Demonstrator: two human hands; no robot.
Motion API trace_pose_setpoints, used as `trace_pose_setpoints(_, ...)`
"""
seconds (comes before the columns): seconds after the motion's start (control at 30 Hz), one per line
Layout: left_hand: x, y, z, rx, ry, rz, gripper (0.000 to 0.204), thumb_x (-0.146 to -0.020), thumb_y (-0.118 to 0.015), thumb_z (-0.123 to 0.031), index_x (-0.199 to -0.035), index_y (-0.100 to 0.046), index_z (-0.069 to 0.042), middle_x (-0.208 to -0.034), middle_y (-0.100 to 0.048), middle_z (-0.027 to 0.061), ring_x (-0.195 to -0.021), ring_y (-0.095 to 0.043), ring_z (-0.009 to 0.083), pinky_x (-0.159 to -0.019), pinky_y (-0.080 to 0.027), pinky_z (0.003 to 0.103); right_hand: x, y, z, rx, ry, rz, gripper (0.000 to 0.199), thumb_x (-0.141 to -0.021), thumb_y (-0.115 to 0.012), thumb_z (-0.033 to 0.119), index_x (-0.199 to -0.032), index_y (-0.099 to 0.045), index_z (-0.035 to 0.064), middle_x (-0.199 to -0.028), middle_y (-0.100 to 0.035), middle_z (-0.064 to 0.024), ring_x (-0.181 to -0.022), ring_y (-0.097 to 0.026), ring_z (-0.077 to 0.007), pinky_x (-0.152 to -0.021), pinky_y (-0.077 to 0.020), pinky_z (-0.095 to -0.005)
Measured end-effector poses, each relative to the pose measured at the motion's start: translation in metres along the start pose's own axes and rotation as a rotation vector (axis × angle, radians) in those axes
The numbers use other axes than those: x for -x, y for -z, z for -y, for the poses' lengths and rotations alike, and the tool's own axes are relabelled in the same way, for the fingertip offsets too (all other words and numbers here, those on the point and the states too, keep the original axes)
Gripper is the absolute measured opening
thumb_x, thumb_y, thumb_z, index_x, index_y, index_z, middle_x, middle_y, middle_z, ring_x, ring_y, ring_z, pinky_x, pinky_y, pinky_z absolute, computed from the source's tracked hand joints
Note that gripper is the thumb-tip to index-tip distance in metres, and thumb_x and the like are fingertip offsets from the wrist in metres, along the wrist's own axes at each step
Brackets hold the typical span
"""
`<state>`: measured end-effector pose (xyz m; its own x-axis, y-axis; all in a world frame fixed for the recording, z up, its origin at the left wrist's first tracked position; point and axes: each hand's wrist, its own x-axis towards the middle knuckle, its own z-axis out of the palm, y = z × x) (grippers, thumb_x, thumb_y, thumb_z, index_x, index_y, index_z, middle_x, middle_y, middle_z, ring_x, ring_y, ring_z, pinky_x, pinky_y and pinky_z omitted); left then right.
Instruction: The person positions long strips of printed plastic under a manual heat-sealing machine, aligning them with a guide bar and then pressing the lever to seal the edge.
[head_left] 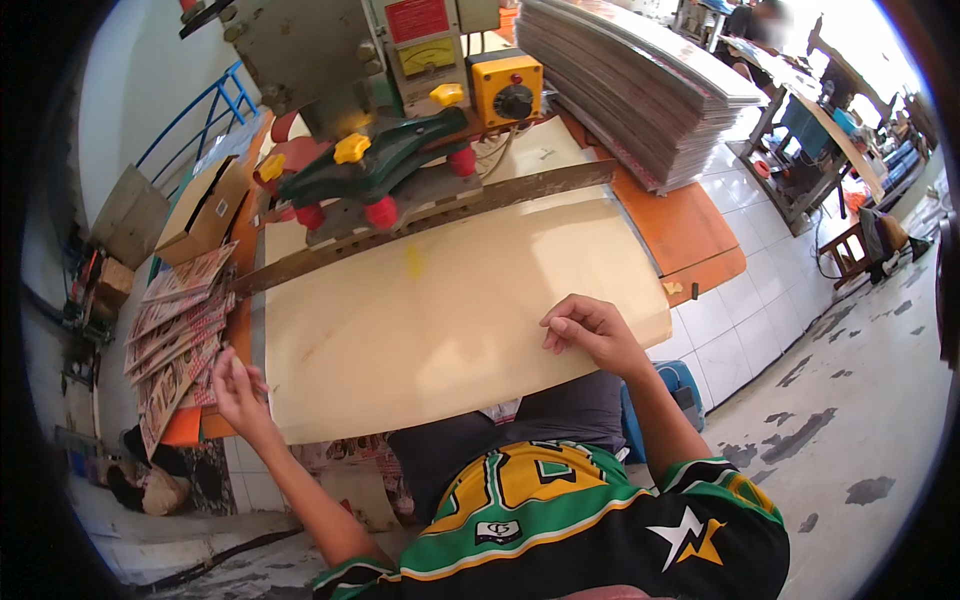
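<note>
Prolly between loads: left hand (240,396) and right hand (585,328) loosely curled, seemingly empty; next likely needs pinching printed sheets (180,345).

- Open room spans the cream sheet (450,320) between left hand (240,398) and right hand (588,332).
- A long metal bar (545,189) blocks the far side; clearance beneath is hard to judge.
- Printed packets (180,340) crowd the left; a tall stack (640,105) stands far right.

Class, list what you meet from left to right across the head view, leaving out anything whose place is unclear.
Pile of printed sheets, left hand, dark green bracket, yellow control box, right hand.
</note>
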<state>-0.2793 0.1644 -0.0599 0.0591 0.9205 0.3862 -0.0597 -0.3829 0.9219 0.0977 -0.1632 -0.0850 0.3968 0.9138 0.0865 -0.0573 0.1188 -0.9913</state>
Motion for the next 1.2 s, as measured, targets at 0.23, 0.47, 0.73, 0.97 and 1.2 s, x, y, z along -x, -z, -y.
trace_pose_setpoints(0.23,0.063,-0.024,0.015,-0.047,0.168,0.09,0.025,-0.103,-0.057,-0.018,-0.122,-0.059,-0.001,-0.076,-0.056,-0.0004,-0.064,-0.047,0.0039,-0.054,-0.038,0.019,-0.001,0.021,0.033,0.028,-0.006,0.009,0.023,-0.104,-0.058,0.02,-0.107,-0.064,-0.0016,-0.084,-0.071,-0.0069,-0.075,-0.065,-0.0116,-0.072,-0.0521,-0.0263)
trace_pose_setpoints(0.47,0.085,-0.034,0.025,-0.199,0.12,0.135,0.021,-0.104,-0.055,-0.015,-0.12,-0.06,-0.002,-0.072,-0.053,-0.0027,-0.063,-0.045,0.0027,-0.053,-0.034,0.019,-0.013,0.114,0.115,0.305,0.364,-0.563,0.026,-0.102,-0.058,0.027,-0.108,-0.065,0.0027,-0.078,-0.069,-0.0053,-0.069,-0.063,-0.01,-0.065,-0.0489,-0.0247)
trace_pose_setpoints(0.73,0.087,-0.042,0.035,-0.313,-0.01,0.108,0.02,-0.104,-0.055,-0.015,-0.115,-0.064,-0.001,-0.07,-0.051,-0.0031,-0.064,-0.045,0.0046,-0.057,-0.037,0.022,-0.031,0.259,0.178,0.48,0.541,-1.112,0.027,-0.1,-0.062,0.027,-0.114,-0.065,0.0038,-0.082,-0.063,-0.0009,-0.063,-0.055,-0.006,-0.058,-0.0434,-0.0212)
trace_pose_setpoints(0.97,0.088,-0.042,0.033,-0.379,-0.057,0.088,0.02,-0.103,-0.055,-0.015,-0.113,-0.064,-0.001,-0.07,-0.051,-0.0022,-0.066,-0.047,0.0063,-0.06,-0.04,0.023,-0.057,0.305,0.196,0.608,0.404,-1.184,0.031,-0.098,-0.064,0.03,-0.109,-0.068,0.0017,-0.084,-0.063,-0.0018,-0.06,-0.055,-0.0059,-0.052,-0.0428,-0.0218)
trace_pose_setpoints(1.2,0.088,-0.041,0.033,-0.385,-0.054,0.084,0.019,-0.103,-0.055,-0.014,-0.113,-0.064,0.0,-0.07,-0.051,-0.0024,-0.064,-0.046,0.0062,-0.06,-0.04,0.023,-0.063,0.316,0.201,0.674,0.306,-1.143,0.029,-0.095,-0.066,0.03,-0.103,-0.071,0.0023,-0.085,-0.066,-0.0028,-0.059,-0.054,-0.0055,-0.05,-0.0411,-0.0219)
